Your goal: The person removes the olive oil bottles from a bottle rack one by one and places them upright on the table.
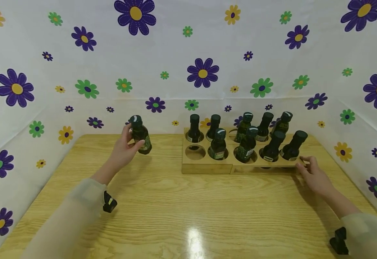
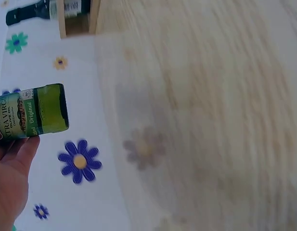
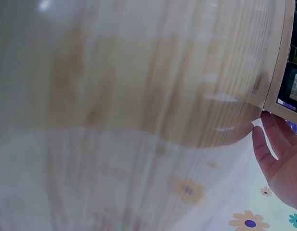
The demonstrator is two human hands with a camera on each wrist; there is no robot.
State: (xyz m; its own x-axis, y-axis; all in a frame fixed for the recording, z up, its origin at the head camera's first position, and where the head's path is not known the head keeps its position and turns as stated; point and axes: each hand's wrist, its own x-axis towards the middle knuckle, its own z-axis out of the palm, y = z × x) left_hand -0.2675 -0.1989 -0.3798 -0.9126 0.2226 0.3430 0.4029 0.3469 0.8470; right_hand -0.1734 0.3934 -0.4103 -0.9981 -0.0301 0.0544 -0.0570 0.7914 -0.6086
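My left hand (image 1: 121, 154) grips a small green olive oil bottle (image 1: 144, 141) upright with a slight tilt, raised above the left side of the table. In the left wrist view, the bottle's label (image 2: 23, 113) reads extra virgin olive oil, and its base stays below the fingers. My right hand (image 1: 315, 175) is at the near right corner of a wooden bottle rack (image 1: 207, 168). Its fingertips (image 3: 266, 117) touch the corner in the right wrist view, with the fingers fairly straight. Two rows of dark-capped bottles stand in the rack's round holes, several leaning.
A round hole (image 1: 195, 157) at the rack's front left shows between the other bottles. The wooden table (image 1: 162, 208) extends toward me. White cloth (image 1: 162, 46) printed with flowers hangs behind and along both sides.
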